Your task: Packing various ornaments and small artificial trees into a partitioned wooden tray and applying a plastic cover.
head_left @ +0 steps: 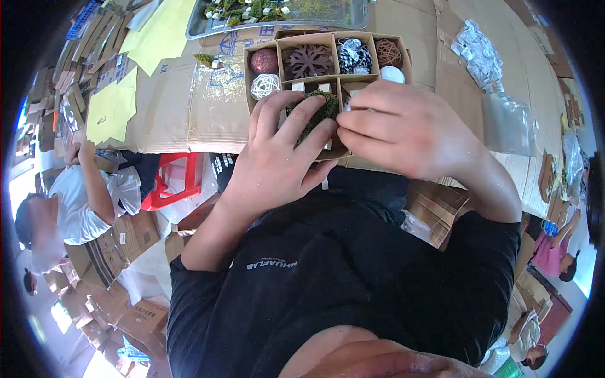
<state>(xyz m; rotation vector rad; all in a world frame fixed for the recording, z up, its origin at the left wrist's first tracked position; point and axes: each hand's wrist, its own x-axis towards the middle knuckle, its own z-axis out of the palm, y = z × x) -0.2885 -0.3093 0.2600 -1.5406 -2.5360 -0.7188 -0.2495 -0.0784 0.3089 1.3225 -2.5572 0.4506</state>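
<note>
A shallow cardboard box with dividers (pixel 248 75) lies in front of me. My left hand (pixel 277 142) arches over its near left compartment, fingers spread and touching small green bottle-brush trees (pixel 326 104) with white bases. Its thumb lies by the box's near edge. At the near right compartment, my right hand (pixel 406 129) is closed in a pinch; what it holds is hidden behind the fingers. Other compartments hold a dark red glitter ball (pixel 263 62), a white woven ball (pixel 265 86), a brown snowflake (pixel 309 62), a silvery pinecone (pixel 354 57), a brown twig ball (pixel 387 53) and a white ball (pixel 392 75).
A metal tray (pixel 362 16) with more small trees stands beyond the box. One loose tree (pixel 205 60) lies on the cardboard-covered table, near yellow paper sheets (pixel 113 110). Silvery pieces (pixel 477 55) and a clear plastic bag (pixel 509 123) lie at right. Other people sit on both sides.
</note>
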